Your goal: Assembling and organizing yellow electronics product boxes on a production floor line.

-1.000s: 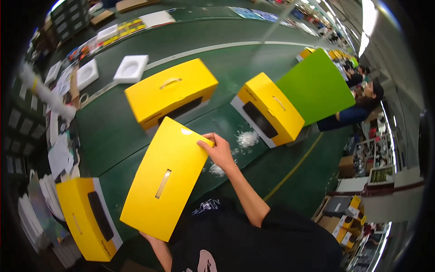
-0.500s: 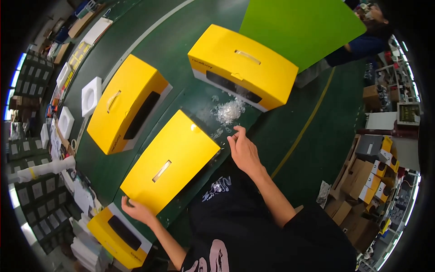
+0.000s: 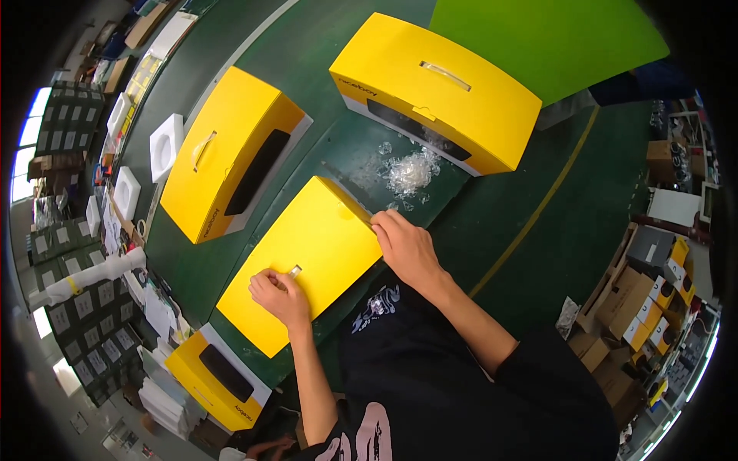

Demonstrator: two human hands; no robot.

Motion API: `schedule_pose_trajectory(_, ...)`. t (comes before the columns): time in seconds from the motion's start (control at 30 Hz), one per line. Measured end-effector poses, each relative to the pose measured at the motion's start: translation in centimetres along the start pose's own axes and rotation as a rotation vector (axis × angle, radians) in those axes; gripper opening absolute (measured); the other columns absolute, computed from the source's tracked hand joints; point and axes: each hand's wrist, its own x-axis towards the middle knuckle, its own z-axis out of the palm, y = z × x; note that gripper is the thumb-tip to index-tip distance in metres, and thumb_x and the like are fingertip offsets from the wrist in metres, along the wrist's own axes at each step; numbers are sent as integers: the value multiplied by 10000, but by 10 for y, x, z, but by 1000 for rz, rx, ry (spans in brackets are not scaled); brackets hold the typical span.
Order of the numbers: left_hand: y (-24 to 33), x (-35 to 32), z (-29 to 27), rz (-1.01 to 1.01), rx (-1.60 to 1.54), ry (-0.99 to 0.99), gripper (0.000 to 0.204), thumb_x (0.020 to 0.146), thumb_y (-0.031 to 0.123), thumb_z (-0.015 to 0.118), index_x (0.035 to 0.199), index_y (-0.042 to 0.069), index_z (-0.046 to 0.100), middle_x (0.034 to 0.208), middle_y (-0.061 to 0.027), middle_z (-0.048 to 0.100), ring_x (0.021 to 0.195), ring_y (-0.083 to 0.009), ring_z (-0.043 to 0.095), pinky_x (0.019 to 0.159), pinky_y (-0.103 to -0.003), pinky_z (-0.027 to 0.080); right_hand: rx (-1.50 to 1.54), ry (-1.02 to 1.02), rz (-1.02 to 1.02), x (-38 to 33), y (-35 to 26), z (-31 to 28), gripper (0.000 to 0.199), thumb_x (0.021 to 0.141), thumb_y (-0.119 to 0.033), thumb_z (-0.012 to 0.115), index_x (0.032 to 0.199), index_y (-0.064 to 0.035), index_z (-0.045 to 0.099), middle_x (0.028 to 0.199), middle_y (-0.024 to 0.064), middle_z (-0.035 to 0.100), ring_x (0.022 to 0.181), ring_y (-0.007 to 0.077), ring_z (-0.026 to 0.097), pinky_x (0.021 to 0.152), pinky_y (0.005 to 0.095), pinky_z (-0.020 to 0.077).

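Observation:
A yellow carton with a handle slot in its top lies on the green table right in front of me. My left hand is over that top with its fingers closed at the pale carry handle, hiding most of it. At the carton's right end, my right hand has its fingers curled against the edge; the fingertips are partly hidden. Just beyond it is a heap of small clear plastic pieces, probably stickers or seals, scattered on the table.
Similar yellow cartons stand at the far right, the left and the lower left. A green board is at the top right, with a person's dark sleeve beside it. White foam pieces line the left side.
My left hand has moved from the carton's near left corner up onto its handle. My right hand has come to the carton's right edge. The whole view has shifted slightly.

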Motion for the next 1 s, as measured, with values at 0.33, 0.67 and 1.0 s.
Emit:
schedule_pose_trajectory(0.33,-4,3,0,-19,-67,25,74,914,31,616,901,18,545,874,-128,515,838,-272,497,758,-404,403,257,-72,17,8,6,8,84,1016,-80,615,1060,-9,611,958,150,616,825,351,671,722,397,535)
schedule_pose_trajectory(0.67,-7,5,0,-21,-110,50,85,904,33,621,890,22,538,853,-123,503,822,-272,488,756,-409,393,276,-125,14,20,10,12,121,1010,-72,632,1026,41,592,859,152,693,811,250,700,740,362,534)
schedule_pose_trajectory(1.0,-4,2,-5,-48,-101,53,98,892,27,627,877,33,530,840,-121,504,816,-280,487,751,-413,393,1060,-301,558,20,20,11,37,1055,-76,612,1042,-42,619,776,-31,546,508,-21,333,431,187,215)
